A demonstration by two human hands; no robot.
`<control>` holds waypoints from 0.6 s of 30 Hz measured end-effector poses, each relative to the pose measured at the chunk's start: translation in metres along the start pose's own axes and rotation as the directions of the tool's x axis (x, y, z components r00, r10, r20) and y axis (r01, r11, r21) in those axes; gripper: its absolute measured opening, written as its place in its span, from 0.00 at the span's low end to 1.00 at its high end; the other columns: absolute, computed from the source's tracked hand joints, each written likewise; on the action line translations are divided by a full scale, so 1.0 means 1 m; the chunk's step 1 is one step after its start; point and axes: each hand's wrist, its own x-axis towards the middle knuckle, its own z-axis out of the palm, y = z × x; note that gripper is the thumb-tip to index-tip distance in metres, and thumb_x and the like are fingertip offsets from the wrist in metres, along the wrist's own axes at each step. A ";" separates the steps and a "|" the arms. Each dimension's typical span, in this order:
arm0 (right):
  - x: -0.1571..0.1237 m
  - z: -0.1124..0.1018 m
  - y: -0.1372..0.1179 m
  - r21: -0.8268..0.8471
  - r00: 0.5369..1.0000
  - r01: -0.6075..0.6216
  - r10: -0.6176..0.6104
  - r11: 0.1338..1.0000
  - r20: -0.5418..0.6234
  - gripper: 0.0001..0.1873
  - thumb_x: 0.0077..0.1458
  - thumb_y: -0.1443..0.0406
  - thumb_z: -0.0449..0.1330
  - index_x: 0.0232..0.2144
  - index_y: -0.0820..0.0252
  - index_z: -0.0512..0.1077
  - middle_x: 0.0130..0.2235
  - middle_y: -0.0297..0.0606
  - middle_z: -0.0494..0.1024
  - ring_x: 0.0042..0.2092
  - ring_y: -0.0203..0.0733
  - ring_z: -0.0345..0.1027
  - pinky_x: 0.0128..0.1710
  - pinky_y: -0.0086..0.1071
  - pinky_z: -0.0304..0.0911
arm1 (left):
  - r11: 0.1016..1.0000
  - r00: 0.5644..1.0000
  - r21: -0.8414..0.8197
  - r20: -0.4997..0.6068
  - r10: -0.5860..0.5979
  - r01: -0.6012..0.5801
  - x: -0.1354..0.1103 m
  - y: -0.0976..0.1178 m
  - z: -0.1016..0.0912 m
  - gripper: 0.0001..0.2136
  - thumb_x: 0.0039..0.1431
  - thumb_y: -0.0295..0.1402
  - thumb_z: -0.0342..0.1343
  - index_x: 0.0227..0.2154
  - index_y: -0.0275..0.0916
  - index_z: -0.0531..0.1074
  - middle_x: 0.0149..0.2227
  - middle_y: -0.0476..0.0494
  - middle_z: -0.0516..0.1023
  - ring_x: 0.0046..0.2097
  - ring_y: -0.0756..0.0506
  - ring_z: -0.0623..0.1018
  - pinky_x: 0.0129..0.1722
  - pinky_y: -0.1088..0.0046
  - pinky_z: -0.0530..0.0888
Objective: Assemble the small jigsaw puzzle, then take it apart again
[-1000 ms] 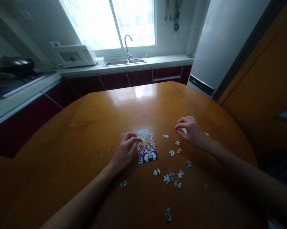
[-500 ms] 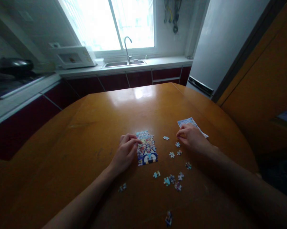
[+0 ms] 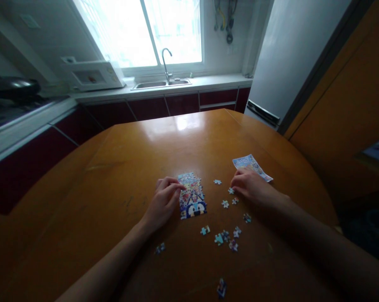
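Note:
A partly assembled jigsaw puzzle (image 3: 193, 199), with a blue dog-like face at its near end, lies flat on the wooden table. My left hand (image 3: 165, 199) rests at its left edge, fingers loosely stretched and the index fingertip lying on the picture. To the right, my right hand (image 3: 250, 184) is low over the table, its fingertips pinched at a small puzzle piece (image 3: 231, 190). Just behind that hand lies a printed picture sheet (image 3: 258, 168), partly covered by it. Another loose piece (image 3: 217, 182) sits between the puzzle and my right hand.
Several loose pieces (image 3: 219, 239) are scattered nearer me, with a single piece (image 3: 221, 288) close to the front. A few lie left by my forearm (image 3: 160, 248). Beyond the table (image 3: 139, 147) are a sink (image 3: 160, 84), a microwave (image 3: 93, 76) and a fridge (image 3: 296, 54).
My right hand has lowered slightly toward me, from beside the picture sheet onto a loose puzzle piece. My left hand stays at the puzzle. The view has shifted a little.

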 end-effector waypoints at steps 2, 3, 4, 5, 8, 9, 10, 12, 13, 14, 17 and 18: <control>-0.001 -0.004 0.005 0.022 0.999 0.041 -0.041 0.999 -0.003 0.05 0.58 0.68 0.63 0.33 0.55 0.81 0.39 0.42 0.76 0.44 0.48 0.66 0.45 0.43 0.63 | 1.000 1.000 0.000 -0.001 0.004 -0.004 0.000 0.000 0.000 0.14 0.70 0.33 0.46 0.39 0.43 0.78 0.44 0.43 0.70 0.49 0.41 0.68 0.51 0.58 0.68; -0.001 -0.005 0.006 0.036 0.998 0.062 -0.062 0.997 -0.001 0.06 0.58 0.68 0.63 0.35 0.54 0.81 0.39 0.42 0.76 0.44 0.48 0.66 0.45 0.42 0.63 | 1.000 1.000 -0.001 -0.002 0.006 -0.006 0.000 0.000 0.000 0.14 0.70 0.33 0.46 0.39 0.43 0.78 0.44 0.43 0.70 0.49 0.41 0.68 0.51 0.58 0.68; -0.001 -0.007 0.007 0.050 0.997 0.082 -0.082 0.995 0.008 0.06 0.58 0.68 0.64 0.36 0.53 0.81 0.40 0.42 0.75 0.44 0.47 0.66 0.45 0.42 0.63 | 1.000 1.000 -0.003 -0.002 0.006 -0.006 0.000 0.000 0.001 0.13 0.70 0.32 0.46 0.39 0.43 0.78 0.44 0.43 0.70 0.49 0.41 0.68 0.51 0.58 0.68; -0.002 -0.007 0.008 0.063 0.995 0.099 -0.101 0.993 0.021 0.07 0.57 0.68 0.64 0.36 0.53 0.82 0.41 0.42 0.75 0.45 0.47 0.67 0.46 0.41 0.63 | 1.000 1.000 -0.003 -0.003 0.006 -0.006 0.000 0.000 0.001 0.13 0.70 0.32 0.47 0.39 0.43 0.78 0.44 0.43 0.71 0.49 0.41 0.68 0.51 0.58 0.68; -0.001 -0.007 0.008 0.107 0.988 0.132 -0.139 0.985 0.064 0.07 0.57 0.68 0.64 0.36 0.52 0.82 0.41 0.41 0.75 0.45 0.46 0.67 0.46 0.40 0.63 | 1.000 1.000 0.000 -0.007 0.006 -0.006 0.000 0.001 0.000 0.13 0.70 0.32 0.47 0.39 0.43 0.78 0.43 0.43 0.71 0.49 0.41 0.68 0.51 0.58 0.68; 0.000 -0.006 0.009 0.123 0.986 0.139 -0.148 0.983 0.073 0.07 0.58 0.67 0.64 0.36 0.52 0.82 0.41 0.41 0.75 0.45 0.45 0.67 0.46 0.39 0.64 | 1.000 1.000 0.001 -0.007 0.008 -0.008 0.000 0.001 0.000 0.13 0.70 0.33 0.47 0.39 0.43 0.78 0.43 0.43 0.71 0.49 0.41 0.68 0.51 0.58 0.68; 0.000 -0.005 0.009 0.139 0.985 0.142 -0.154 0.980 0.080 0.07 0.58 0.67 0.64 0.36 0.53 0.82 0.41 0.41 0.75 0.45 0.45 0.67 0.46 0.39 0.64 | 1.000 1.000 0.001 -0.006 0.010 -0.010 0.000 0.001 0.000 0.13 0.70 0.33 0.46 0.39 0.43 0.78 0.43 0.43 0.71 0.48 0.41 0.68 0.50 0.58 0.68; 0.002 -0.003 0.011 0.167 0.985 0.134 -0.149 0.977 0.083 0.06 0.59 0.67 0.63 0.36 0.54 0.81 0.41 0.41 0.75 0.45 0.45 0.67 0.47 0.39 0.64 | 1.000 1.000 -0.002 -0.003 0.011 -0.011 0.000 0.001 0.000 0.13 0.70 0.33 0.46 0.39 0.43 0.78 0.43 0.43 0.71 0.49 0.41 0.68 0.50 0.58 0.68; 0.002 -0.003 0.012 0.177 0.986 0.130 -0.146 0.976 0.083 0.05 0.58 0.67 0.64 0.35 0.55 0.81 0.41 0.41 0.74 0.45 0.45 0.67 0.47 0.39 0.64 | 1.000 1.000 -0.006 -0.003 0.012 -0.012 0.000 0.000 0.000 0.13 0.70 0.33 0.46 0.39 0.43 0.78 0.43 0.43 0.71 0.49 0.41 0.68 0.50 0.58 0.68; 0.003 -0.003 0.013 0.184 0.986 0.126 -0.143 0.975 0.084 0.04 0.58 0.66 0.64 0.34 0.55 0.81 0.41 0.41 0.74 0.45 0.45 0.67 0.48 0.39 0.63 | 1.000 1.000 -0.011 -0.003 0.012 -0.012 0.000 0.000 0.000 0.13 0.70 0.33 0.46 0.39 0.43 0.78 0.43 0.43 0.71 0.49 0.41 0.68 0.50 0.58 0.68; 0.004 -0.002 0.014 0.205 0.988 0.113 -0.132 0.972 0.081 0.02 0.56 0.66 0.65 0.32 0.56 0.80 0.41 0.42 0.74 0.45 0.45 0.67 0.48 0.40 0.63 | 1.000 1.000 -0.022 -0.002 0.013 -0.013 -0.001 -0.003 0.002 0.13 0.70 0.32 0.46 0.39 0.43 0.78 0.44 0.43 0.70 0.49 0.41 0.67 0.51 0.58 0.67; 0.004 -0.002 0.014 0.211 0.989 0.109 -0.127 0.971 0.075 0.02 0.56 0.66 0.66 0.32 0.56 0.79 0.41 0.42 0.74 0.45 0.45 0.66 0.48 0.40 0.63 | 1.000 1.000 -0.023 -0.002 0.014 -0.014 -0.001 -0.004 0.002 0.13 0.70 0.32 0.46 0.39 0.43 0.78 0.44 0.43 0.70 0.49 0.41 0.67 0.51 0.58 0.67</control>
